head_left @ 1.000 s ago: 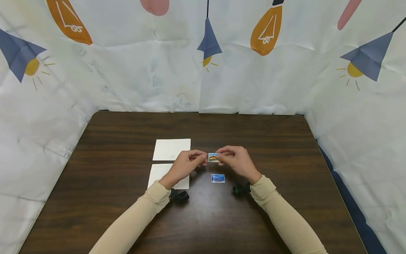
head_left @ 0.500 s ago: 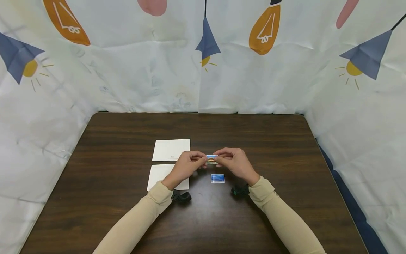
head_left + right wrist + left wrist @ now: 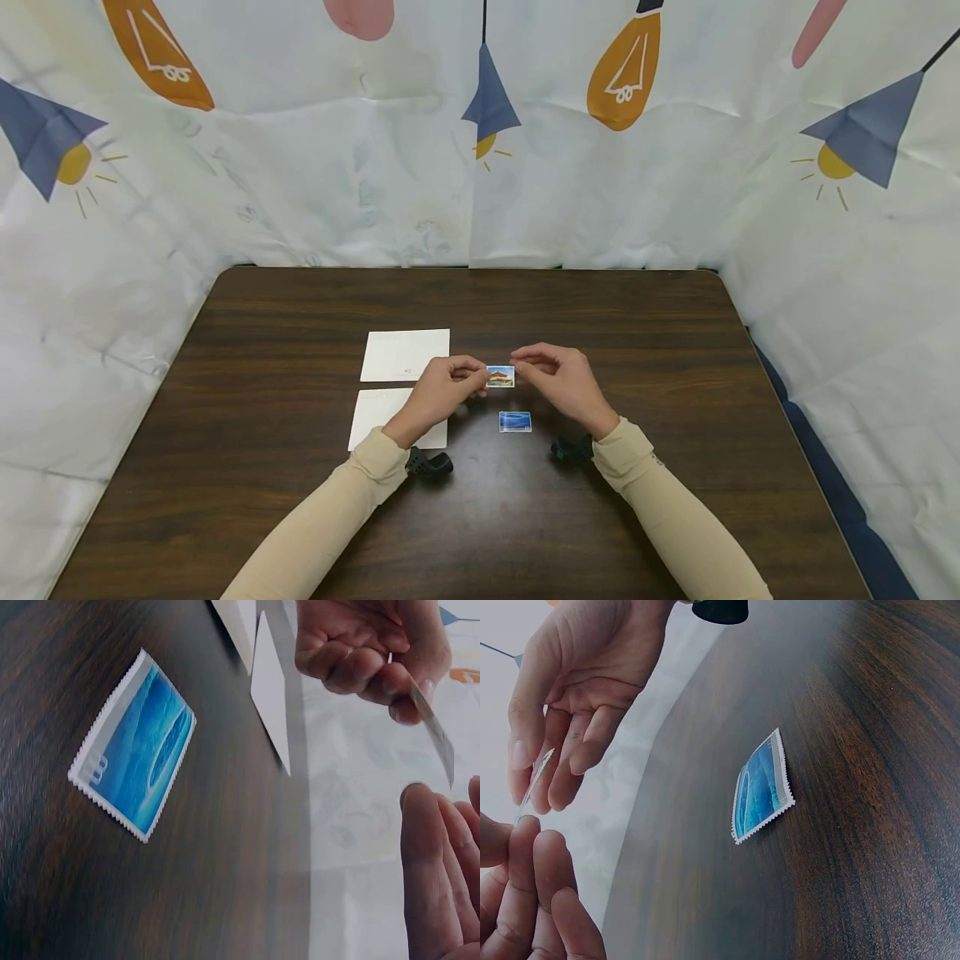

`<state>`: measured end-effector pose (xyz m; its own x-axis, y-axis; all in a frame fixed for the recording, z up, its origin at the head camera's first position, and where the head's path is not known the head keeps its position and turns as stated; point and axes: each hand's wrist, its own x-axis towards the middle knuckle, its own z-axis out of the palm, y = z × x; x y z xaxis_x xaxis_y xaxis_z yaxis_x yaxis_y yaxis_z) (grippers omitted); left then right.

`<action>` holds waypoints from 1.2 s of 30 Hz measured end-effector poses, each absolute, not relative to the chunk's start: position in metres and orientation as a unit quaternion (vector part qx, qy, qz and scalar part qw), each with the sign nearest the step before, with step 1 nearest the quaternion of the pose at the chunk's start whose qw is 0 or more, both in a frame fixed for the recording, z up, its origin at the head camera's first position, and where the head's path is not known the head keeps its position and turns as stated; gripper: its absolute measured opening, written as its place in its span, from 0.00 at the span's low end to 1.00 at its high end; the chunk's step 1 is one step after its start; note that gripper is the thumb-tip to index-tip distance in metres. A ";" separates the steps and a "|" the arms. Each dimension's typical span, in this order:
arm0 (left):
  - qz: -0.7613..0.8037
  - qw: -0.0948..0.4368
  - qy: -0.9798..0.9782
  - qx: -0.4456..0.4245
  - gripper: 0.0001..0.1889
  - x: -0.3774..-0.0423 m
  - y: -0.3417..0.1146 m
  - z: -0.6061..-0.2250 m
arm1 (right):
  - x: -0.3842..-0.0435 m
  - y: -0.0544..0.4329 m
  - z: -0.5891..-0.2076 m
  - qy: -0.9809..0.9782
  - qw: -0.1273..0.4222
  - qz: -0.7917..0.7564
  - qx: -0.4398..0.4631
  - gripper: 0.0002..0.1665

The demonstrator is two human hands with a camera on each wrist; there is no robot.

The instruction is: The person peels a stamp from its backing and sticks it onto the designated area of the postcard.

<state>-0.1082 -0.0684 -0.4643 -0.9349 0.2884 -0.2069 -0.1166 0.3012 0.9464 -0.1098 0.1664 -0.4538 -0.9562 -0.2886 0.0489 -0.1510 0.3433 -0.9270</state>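
Observation:
A small postage stamp with a building on it (image 3: 501, 377) is up off the table, pinched at one edge between the thumb and fingers of my left hand (image 3: 444, 390). In the left wrist view this stamp (image 3: 536, 784) shows nearly edge-on. My right hand (image 3: 564, 383) is just beside its other edge; in the right wrist view the right fingers (image 3: 426, 855) are apart from the stamp (image 3: 435, 735) and hold nothing. Nearer me, a blue stamp (image 3: 515, 422) with a serrated white border lies face up on the dark wooden table (image 3: 600, 533).
Two white rectangular paper pieces lie left of the stamps: a far one (image 3: 405, 355) with a small mark, and a near one (image 3: 375, 412) partly hidden by my left hand. White printed cloth (image 3: 360, 200) surrounds the table's back and sides.
The building stamp was held by both hands; my right hand has let go and drawn slightly right. The stamp has shifted a little left and stays in my left hand.

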 end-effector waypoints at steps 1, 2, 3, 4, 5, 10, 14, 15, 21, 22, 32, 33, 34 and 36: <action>0.589 0.172 0.788 0.054 0.11 -0.108 -0.069 -0.464 | -0.109 0.167 -0.453 0.819 0.052 -0.555 -0.136 0.14; 0.589 0.173 0.788 0.053 0.11 -0.108 -0.069 -0.463 | -0.109 0.167 -0.453 0.822 0.042 -0.551 -0.138 0.14; 0.589 0.173 0.787 0.052 0.11 -0.108 -0.069 -0.463 | -0.109 0.168 -0.453 0.823 0.032 -0.549 -0.142 0.14; 0.591 0.174 0.786 0.051 0.11 -0.107 -0.068 -0.462 | -0.108 0.168 -0.453 0.825 0.023 -0.545 -0.146 0.13; 0.592 0.175 0.785 0.050 0.11 -0.107 -0.068 -0.462 | -0.108 0.169 -0.453 0.825 0.015 -0.544 -0.151 0.13; 0.602 0.182 0.776 0.046 0.12 -0.107 -0.068 -0.460 | -0.107 0.171 -0.454 0.827 -0.026 -0.522 -0.205 0.13; 0.603 0.184 0.775 0.046 0.12 -0.108 -0.068 -0.459 | -0.106 0.173 -0.455 0.839 -0.062 -0.478 -0.254 0.16; 0.604 0.186 0.773 0.044 0.12 -0.108 -0.068 -0.459 | -0.106 0.173 -0.454 0.842 -0.072 -0.465 -0.264 0.16; 0.608 0.187 0.770 0.044 0.12 -0.108 -0.067 -0.459 | -0.105 0.173 -0.455 0.856 -0.124 -0.403 -0.300 0.17; 0.609 0.188 0.769 0.044 0.12 -0.109 -0.067 -0.459 | -0.105 0.173 -0.455 0.856 -0.130 -0.396 -0.305 0.17; 0.617 0.193 0.761 0.053 0.13 -0.109 -0.067 -0.462 | -0.105 0.171 -0.456 0.837 -0.196 -0.349 -0.372 0.16; 0.617 0.193 0.761 0.055 0.13 -0.109 -0.068 -0.462 | -0.105 0.171 -0.456 0.835 -0.202 -0.345 -0.379 0.16; 0.616 0.194 0.761 0.056 0.13 -0.109 -0.068 -0.461 | -0.105 0.171 -0.456 0.833 -0.204 -0.340 -0.385 0.15; 0.615 0.194 0.762 0.058 0.13 -0.109 -0.068 -0.461 | -0.106 0.171 -0.455 0.829 -0.208 -0.336 -0.397 0.15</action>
<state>-0.1089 -0.0680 -0.4609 -0.9181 0.3270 -0.2241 -0.1500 0.2368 0.9599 -0.1056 0.1710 -0.4550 -0.5991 -0.5181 0.6105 -0.7969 0.4601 -0.3915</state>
